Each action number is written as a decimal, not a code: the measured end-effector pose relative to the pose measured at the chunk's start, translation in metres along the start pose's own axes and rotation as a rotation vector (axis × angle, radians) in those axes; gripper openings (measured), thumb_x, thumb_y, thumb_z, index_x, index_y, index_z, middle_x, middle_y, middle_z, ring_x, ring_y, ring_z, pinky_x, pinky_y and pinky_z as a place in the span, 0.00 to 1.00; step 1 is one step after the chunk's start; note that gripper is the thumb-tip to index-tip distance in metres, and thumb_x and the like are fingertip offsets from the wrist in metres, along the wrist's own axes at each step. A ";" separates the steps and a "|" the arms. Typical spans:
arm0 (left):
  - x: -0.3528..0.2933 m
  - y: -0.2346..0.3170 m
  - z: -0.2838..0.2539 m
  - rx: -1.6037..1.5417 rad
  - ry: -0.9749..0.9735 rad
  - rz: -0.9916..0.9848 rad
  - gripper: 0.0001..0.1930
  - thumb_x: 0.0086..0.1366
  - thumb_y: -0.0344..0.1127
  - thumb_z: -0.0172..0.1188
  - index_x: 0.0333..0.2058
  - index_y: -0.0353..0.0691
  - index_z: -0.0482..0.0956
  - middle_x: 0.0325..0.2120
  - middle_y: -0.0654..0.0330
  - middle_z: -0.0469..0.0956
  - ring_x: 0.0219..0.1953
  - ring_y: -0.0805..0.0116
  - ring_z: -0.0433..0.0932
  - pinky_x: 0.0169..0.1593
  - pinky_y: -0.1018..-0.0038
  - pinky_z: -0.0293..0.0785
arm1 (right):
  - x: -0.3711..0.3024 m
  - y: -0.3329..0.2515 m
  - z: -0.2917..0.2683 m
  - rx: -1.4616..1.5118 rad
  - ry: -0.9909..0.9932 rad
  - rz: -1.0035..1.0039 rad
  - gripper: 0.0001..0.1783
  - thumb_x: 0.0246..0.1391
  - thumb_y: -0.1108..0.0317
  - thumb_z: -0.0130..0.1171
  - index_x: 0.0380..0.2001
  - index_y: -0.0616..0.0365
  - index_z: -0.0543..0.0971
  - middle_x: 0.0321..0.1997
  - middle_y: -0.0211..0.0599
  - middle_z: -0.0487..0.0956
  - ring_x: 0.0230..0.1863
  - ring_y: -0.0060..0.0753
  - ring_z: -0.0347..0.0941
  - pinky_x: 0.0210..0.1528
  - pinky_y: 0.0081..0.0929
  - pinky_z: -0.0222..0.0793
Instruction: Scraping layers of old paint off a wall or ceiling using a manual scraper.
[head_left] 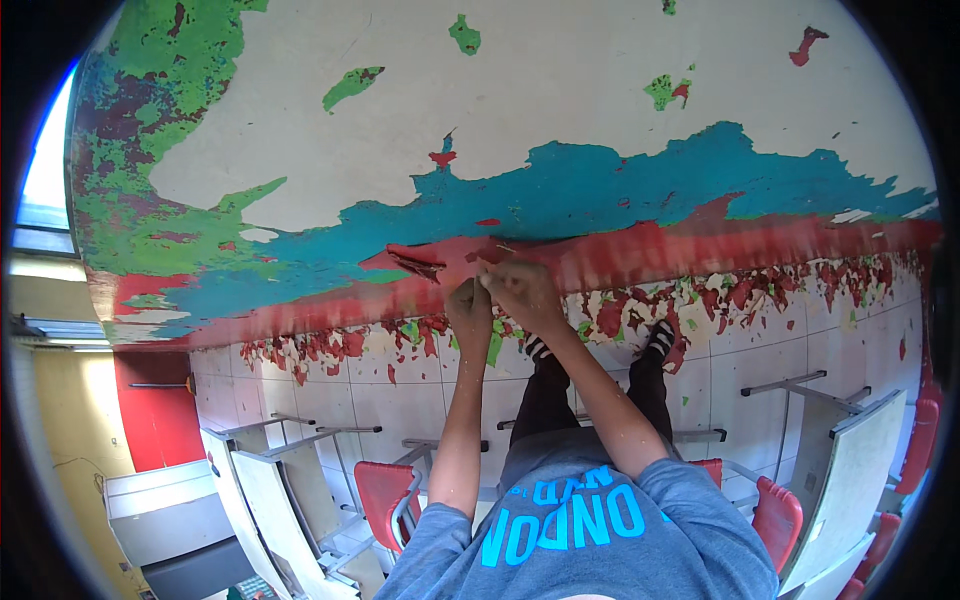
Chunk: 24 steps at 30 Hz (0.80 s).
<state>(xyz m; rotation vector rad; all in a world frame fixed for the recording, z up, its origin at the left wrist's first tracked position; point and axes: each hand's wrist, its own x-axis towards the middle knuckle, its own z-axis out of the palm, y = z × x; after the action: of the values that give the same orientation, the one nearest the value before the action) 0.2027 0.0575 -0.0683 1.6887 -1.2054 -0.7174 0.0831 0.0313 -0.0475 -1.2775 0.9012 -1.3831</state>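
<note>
In front of me stands a wall whose paint is flaking off in layers. Its lower band is red paint [620,255], with a blue-green layer [600,190] above. My left hand [468,308] is closed, its fingers curled close to the red band. Beside it on the right, my right hand [522,292] is also closed, thumb and fingertips pinched together against the red paint. What either hand has between its fingers is too small to make out. A loose flap of red paint [415,264] curls away from the wall just left of my hands.
Paint flakes [610,315] in red, green and white litter the tiled floor [410,400] along the wall's foot. Behind me are a red chair [382,495], another red chair [778,520] and tipped tables [840,480]. A red door [155,410] is at the left.
</note>
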 end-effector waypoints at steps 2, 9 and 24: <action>-0.004 -0.012 -0.001 0.075 -0.018 0.013 0.09 0.54 0.32 0.53 0.23 0.31 0.76 0.14 0.56 0.73 0.16 0.77 0.67 0.22 0.78 0.62 | -0.014 0.008 -0.016 -0.151 -0.089 0.003 0.11 0.46 0.66 0.56 0.17 0.63 0.73 0.15 0.28 0.70 0.18 0.14 0.63 0.20 0.19 0.58; -0.013 -0.012 0.013 0.284 -0.081 0.014 0.16 0.53 0.41 0.56 0.33 0.33 0.74 0.23 0.54 0.76 0.24 0.66 0.75 0.30 0.73 0.69 | -0.015 0.027 -0.029 0.137 0.187 0.587 0.12 0.47 0.59 0.55 0.23 0.57 0.72 0.20 0.27 0.70 0.18 0.17 0.64 0.17 0.17 0.55; 0.000 -0.013 0.035 -0.119 0.090 0.148 0.09 0.56 0.32 0.53 0.23 0.32 0.73 0.14 0.58 0.71 0.18 0.76 0.69 0.22 0.79 0.62 | -0.011 0.068 0.004 0.913 0.086 0.778 0.09 0.45 0.59 0.57 0.25 0.51 0.73 0.22 0.25 0.72 0.22 0.18 0.66 0.21 0.19 0.58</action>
<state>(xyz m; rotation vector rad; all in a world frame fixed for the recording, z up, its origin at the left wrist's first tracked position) 0.1787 0.0473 -0.0946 1.5018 -1.1872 -0.6046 0.0990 0.0280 -0.1149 -0.1277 0.5831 -0.9940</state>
